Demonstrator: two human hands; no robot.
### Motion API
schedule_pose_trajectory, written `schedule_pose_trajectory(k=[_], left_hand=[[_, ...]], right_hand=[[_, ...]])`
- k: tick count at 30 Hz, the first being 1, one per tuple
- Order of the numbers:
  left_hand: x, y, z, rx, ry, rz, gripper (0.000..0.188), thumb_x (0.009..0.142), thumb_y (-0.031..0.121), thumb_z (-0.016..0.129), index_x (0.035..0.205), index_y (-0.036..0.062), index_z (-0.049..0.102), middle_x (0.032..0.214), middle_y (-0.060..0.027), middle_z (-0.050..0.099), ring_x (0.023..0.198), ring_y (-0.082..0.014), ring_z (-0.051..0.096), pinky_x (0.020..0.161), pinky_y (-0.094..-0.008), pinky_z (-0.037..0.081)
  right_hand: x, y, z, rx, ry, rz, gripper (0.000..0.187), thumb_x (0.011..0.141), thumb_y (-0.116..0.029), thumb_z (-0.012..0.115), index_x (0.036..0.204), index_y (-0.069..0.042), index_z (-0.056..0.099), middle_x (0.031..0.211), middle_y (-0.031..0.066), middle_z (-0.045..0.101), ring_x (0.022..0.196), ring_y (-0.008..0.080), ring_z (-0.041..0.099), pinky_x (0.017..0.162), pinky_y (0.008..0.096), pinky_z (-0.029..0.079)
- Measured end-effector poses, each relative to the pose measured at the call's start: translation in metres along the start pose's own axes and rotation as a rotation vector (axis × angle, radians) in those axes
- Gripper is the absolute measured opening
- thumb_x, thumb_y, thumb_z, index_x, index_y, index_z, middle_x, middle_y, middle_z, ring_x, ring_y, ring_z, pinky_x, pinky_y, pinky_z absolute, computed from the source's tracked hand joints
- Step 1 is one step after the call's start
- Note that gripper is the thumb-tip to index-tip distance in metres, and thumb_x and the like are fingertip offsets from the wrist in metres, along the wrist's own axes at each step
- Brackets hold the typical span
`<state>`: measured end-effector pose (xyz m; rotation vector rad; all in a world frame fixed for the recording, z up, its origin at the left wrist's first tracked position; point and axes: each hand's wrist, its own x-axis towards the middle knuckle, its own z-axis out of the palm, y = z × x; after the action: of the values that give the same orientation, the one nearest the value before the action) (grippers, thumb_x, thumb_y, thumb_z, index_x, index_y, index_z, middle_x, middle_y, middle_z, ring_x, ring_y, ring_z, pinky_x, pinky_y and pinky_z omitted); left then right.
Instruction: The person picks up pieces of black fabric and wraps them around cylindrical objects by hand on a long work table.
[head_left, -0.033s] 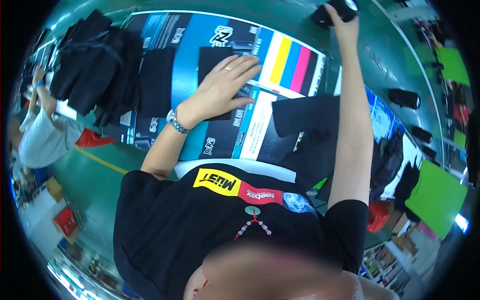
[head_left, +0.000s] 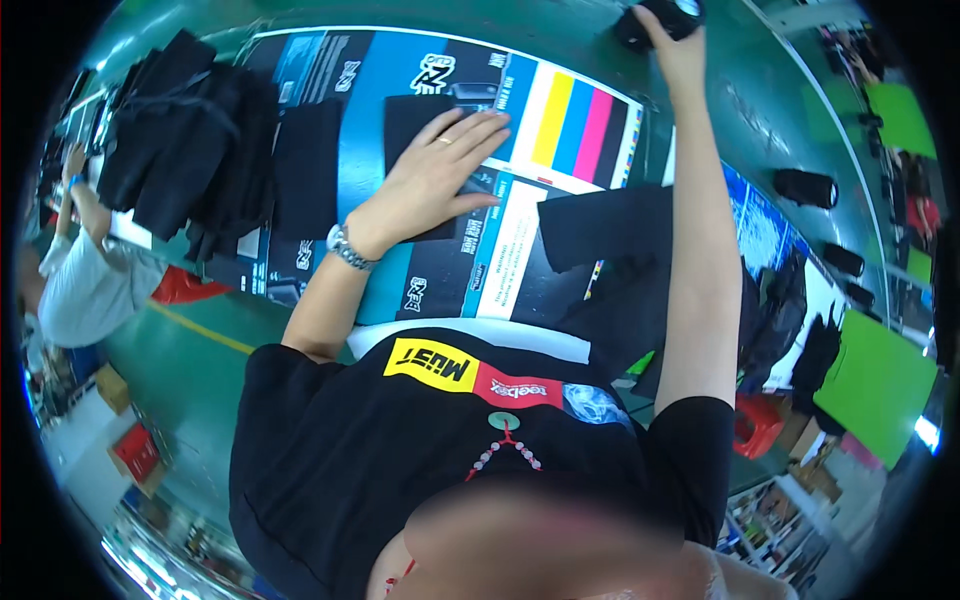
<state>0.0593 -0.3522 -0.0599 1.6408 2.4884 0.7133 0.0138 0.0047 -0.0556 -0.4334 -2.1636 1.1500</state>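
Observation:
My left hand (head_left: 430, 180) lies flat, fingers spread, over a black cloth piece (head_left: 412, 122) on a worktop covered with a printed sheet (head_left: 365, 180). It wears a ring and a metal watch (head_left: 349, 248). Stretched out to the far right, my right hand (head_left: 680, 55) grips a black cylinder with a pale round end, apparently a portable speaker (head_left: 632, 32). Thumb and fingers wrap its side; part of the hold is out of sight. Another black cloth piece (head_left: 605, 228) rests beside my right forearm, and one more (head_left: 305, 165) lies left of my left hand.
A tall heap of black cloth pieces (head_left: 185, 145) stands at the worktop's left end. Similar black cylinders (head_left: 806, 188) stand in a row on the right. A person in a light sleeve (head_left: 95, 290) is at far left. A green board (head_left: 880, 390) and red stools (head_left: 757, 425) are at right.
The whole view has shifted slightly to the left. My left hand stays flat on the cloth and my right hand keeps its grip on the speaker.

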Motion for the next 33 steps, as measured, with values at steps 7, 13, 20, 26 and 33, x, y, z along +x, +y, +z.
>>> schedule_pose_trajectory(k=[7, 13, 20, 26, 33], left_hand=[[-0.007, -0.029, -0.029, 0.273, 0.036, -0.103, 0.063, 0.081, 0.031, 0.067, 0.135, 0.0067, 0.047, 0.143, -0.0107, 0.042, 0.135, -0.0289, 0.035, 0.113, -0.045, 0.023], [0.019, 0.009, -0.024, 0.121, 0.155, 0.039, 0.046, 0.073, 0.023, 0.073, 0.11, -0.0013, 0.059, 0.122, -0.0189, 0.054, 0.12, -0.0352, 0.046, 0.103, -0.0469, 0.033], [0.029, 0.08, 0.046, -0.177, 0.064, 0.449, 0.047, 0.076, 0.026, 0.071, 0.113, 0.0017, 0.056, 0.122, -0.0167, 0.051, 0.114, -0.0314, 0.049, 0.096, -0.0409, 0.041], [0.041, 0.059, 0.057, -0.605, 0.232, -0.078, 0.016, 0.088, 0.01, 0.057, 0.099, 0.0014, 0.063, 0.096, -0.0091, 0.064, 0.087, -0.0236, 0.062, 0.079, -0.0328, 0.048], [0.052, 0.038, 0.027, -1.51, 0.33, -0.52, 0.027, 0.094, 0.02, 0.06, 0.111, -0.001, 0.06, 0.101, -0.0033, 0.066, 0.088, -0.0058, 0.062, 0.078, -0.0193, 0.048]], right_hand=[[-0.008, -0.001, -0.042, 0.099, -0.093, 0.02, 0.063, 0.069, -0.037, 0.082, 0.108, 0.005, 0.057, 0.098, 0.0103, 0.064, 0.082, 0.016, 0.061, 0.072, 0.0299, 0.05], [-0.014, 0.031, -0.062, 0.223, 0.062, 0.126, 0.088, 0.076, -0.036, 0.079, 0.13, 0.017, 0.035, 0.129, 0.0294, 0.047, 0.123, 0.0316, 0.048, 0.104, 0.0377, 0.036], [-0.101, -0.05, -0.042, 0.304, 0.2, 0.195, 0.045, 0.086, -0.016, 0.07, 0.118, 0.007, 0.049, 0.119, 0.0188, 0.057, 0.114, 0.024, 0.056, 0.096, 0.0324, 0.044], [-0.143, -0.077, -0.062, 0.476, 0.356, 0.173, 0.02, 0.09, -0.008, 0.062, 0.106, 0.003, 0.058, 0.104, 0.0112, 0.064, 0.099, 0.0155, 0.059, 0.088, 0.0273, 0.045], [-0.196, -0.058, -0.043, 0.735, -0.205, 0.261, 0.036, 0.093, -0.013, 0.059, 0.123, 0.004, 0.049, 0.122, 0.0142, 0.059, 0.116, 0.0202, 0.055, 0.099, 0.0302, 0.042]])
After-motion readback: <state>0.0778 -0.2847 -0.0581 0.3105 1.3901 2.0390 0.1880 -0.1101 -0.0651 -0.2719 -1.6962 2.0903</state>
